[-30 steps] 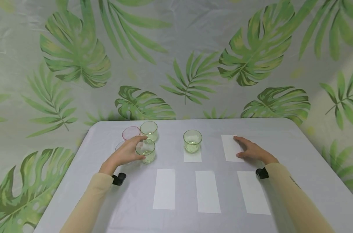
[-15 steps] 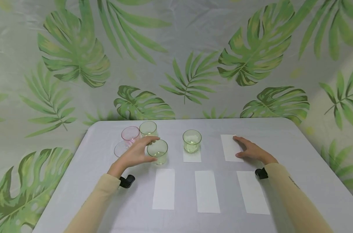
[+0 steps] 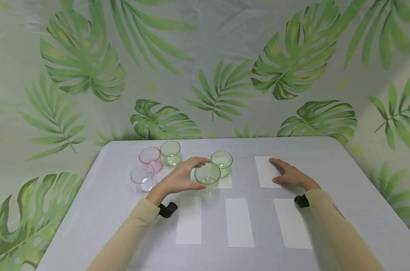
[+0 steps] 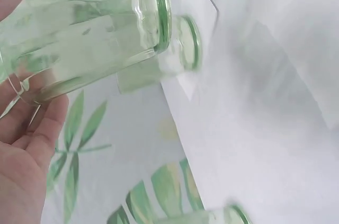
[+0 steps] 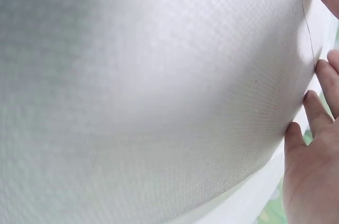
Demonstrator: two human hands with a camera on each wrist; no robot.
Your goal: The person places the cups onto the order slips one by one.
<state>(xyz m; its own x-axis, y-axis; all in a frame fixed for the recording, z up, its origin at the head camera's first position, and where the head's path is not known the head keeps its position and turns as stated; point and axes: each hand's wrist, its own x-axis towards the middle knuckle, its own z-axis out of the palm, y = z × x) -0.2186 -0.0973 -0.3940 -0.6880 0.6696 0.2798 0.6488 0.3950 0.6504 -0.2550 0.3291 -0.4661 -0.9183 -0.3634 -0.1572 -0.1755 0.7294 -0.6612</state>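
Observation:
My left hand (image 3: 180,178) grips a green-tinted glass (image 3: 208,178) by its sides, thumb near and fingers far. In the left wrist view this glass (image 4: 90,33) hangs above the tablecloth, with the fingers round its rim end. Just behind it in the head view stands another green glass (image 3: 222,164) on a white paper card (image 3: 226,183). On the right, my right hand (image 3: 292,176) rests with fingertips on the edge of another white card (image 3: 265,172). The right wrist view shows those fingers (image 5: 318,113) spread and touching the surface.
At the back left stand a pink glass (image 3: 151,159), a green glass (image 3: 171,153) and a clear glass (image 3: 143,178), close together. Three white cards lie in a front row: left card (image 3: 189,222), middle card (image 3: 240,224) and right card (image 3: 293,226). A leaf-patterned cloth (image 3: 222,90) hangs behind.
My left hand has carried the green glass rightward, away from the group at the left and up close to the glass on the card. The right hand has stayed in place.

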